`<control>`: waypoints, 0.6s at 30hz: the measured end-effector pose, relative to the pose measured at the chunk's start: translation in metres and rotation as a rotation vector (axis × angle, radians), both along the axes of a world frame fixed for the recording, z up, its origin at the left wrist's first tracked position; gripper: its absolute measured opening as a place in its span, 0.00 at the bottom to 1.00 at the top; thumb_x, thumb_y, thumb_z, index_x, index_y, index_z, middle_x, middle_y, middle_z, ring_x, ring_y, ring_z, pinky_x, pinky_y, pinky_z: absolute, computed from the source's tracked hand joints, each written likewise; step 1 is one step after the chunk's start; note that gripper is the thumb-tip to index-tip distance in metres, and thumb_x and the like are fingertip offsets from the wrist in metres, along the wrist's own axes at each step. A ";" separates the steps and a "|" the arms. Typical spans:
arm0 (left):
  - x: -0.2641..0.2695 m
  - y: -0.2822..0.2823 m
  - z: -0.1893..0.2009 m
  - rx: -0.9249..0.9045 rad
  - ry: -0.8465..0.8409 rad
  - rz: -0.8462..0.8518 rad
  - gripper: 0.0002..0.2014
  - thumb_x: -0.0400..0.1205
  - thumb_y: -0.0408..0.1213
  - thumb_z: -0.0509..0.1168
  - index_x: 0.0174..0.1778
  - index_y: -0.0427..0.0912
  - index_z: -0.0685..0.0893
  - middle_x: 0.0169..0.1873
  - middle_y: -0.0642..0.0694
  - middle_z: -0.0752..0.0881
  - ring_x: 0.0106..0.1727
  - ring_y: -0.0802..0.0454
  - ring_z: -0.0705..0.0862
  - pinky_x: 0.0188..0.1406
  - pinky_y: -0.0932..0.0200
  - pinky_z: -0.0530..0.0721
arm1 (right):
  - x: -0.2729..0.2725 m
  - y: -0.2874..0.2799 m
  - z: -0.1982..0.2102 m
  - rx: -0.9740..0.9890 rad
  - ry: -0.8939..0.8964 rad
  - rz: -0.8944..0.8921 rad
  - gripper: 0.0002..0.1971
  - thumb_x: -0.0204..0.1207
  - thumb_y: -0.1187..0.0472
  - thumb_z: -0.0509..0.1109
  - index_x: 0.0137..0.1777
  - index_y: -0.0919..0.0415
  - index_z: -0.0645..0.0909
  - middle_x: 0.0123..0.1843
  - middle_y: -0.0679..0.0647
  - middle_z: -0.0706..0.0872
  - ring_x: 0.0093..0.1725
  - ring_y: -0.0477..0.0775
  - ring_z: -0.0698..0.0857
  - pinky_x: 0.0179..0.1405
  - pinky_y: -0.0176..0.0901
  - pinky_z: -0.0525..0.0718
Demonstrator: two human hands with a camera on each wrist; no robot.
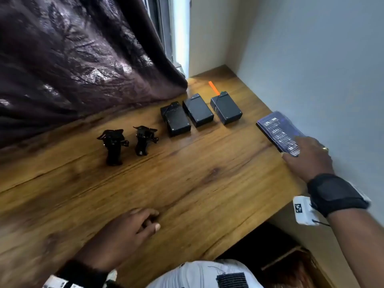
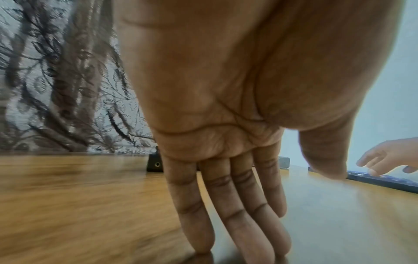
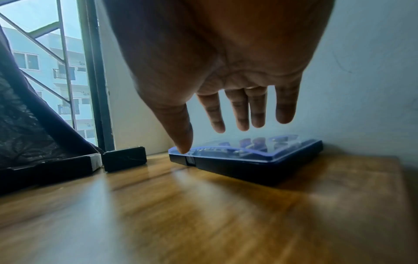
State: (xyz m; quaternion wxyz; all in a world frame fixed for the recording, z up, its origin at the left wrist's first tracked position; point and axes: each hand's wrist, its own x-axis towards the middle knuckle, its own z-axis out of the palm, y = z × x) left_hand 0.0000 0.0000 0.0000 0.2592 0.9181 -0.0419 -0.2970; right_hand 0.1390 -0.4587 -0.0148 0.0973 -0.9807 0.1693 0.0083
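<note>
A flat dark case with a clear blue lid [image 1: 279, 133] [image 3: 246, 157] [image 2: 384, 180] lies on the wooden table [image 1: 187, 173] by the right wall. My right hand [image 1: 309, 156] [image 3: 226, 116] hovers over its near end with straight, spread fingers; the thumb tip [image 3: 184, 146] touches the lid's corner. My left hand [image 1: 133, 227] [image 2: 228, 205] rests on the table near the front edge, fingers straight with tips on the wood, holding nothing.
Three black boxes [image 1: 178, 119] [image 1: 197, 110] [image 1: 226, 107] stand in a row at the back, with two black clamp-like mounts [image 1: 113, 145] [image 1: 144, 139] to their left. An orange strip [image 1: 214, 88] lies behind. A dark curtain [image 1: 72, 59] hangs over the table's left rear.
</note>
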 end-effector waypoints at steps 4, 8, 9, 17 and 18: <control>0.017 -0.007 -0.001 0.041 0.056 -0.064 0.16 0.88 0.59 0.63 0.72 0.65 0.80 0.59 0.66 0.83 0.56 0.67 0.83 0.56 0.66 0.81 | 0.017 0.016 0.007 0.018 0.091 0.032 0.23 0.70 0.41 0.70 0.62 0.50 0.82 0.67 0.61 0.83 0.66 0.68 0.82 0.64 0.62 0.82; 0.038 -0.021 0.003 0.096 0.094 -0.137 0.11 0.89 0.59 0.61 0.64 0.64 0.80 0.56 0.63 0.83 0.54 0.66 0.82 0.50 0.64 0.81 | 0.028 0.027 0.008 -0.094 0.160 0.016 0.18 0.74 0.42 0.69 0.57 0.53 0.84 0.61 0.63 0.84 0.61 0.70 0.83 0.59 0.59 0.84; 0.043 -0.024 0.003 0.098 0.091 -0.150 0.09 0.89 0.59 0.61 0.62 0.64 0.80 0.56 0.63 0.83 0.53 0.66 0.81 0.50 0.64 0.80 | 0.032 0.034 0.008 -0.127 0.155 0.031 0.19 0.75 0.41 0.69 0.58 0.54 0.84 0.61 0.62 0.85 0.61 0.69 0.83 0.58 0.57 0.84; 0.084 -0.052 0.014 0.145 0.073 -0.203 0.12 0.89 0.58 0.59 0.68 0.67 0.78 0.59 0.64 0.79 0.55 0.64 0.78 0.56 0.58 0.83 | 0.102 0.117 -0.005 0.134 0.057 0.287 0.30 0.78 0.45 0.69 0.76 0.59 0.74 0.70 0.64 0.81 0.69 0.67 0.79 0.66 0.59 0.80; 0.087 -0.056 0.015 0.143 0.078 -0.214 0.12 0.90 0.57 0.59 0.69 0.66 0.77 0.59 0.64 0.79 0.55 0.64 0.78 0.57 0.59 0.82 | 0.111 0.127 -0.006 0.156 0.056 0.294 0.32 0.78 0.44 0.69 0.77 0.60 0.71 0.71 0.64 0.80 0.69 0.68 0.79 0.66 0.60 0.80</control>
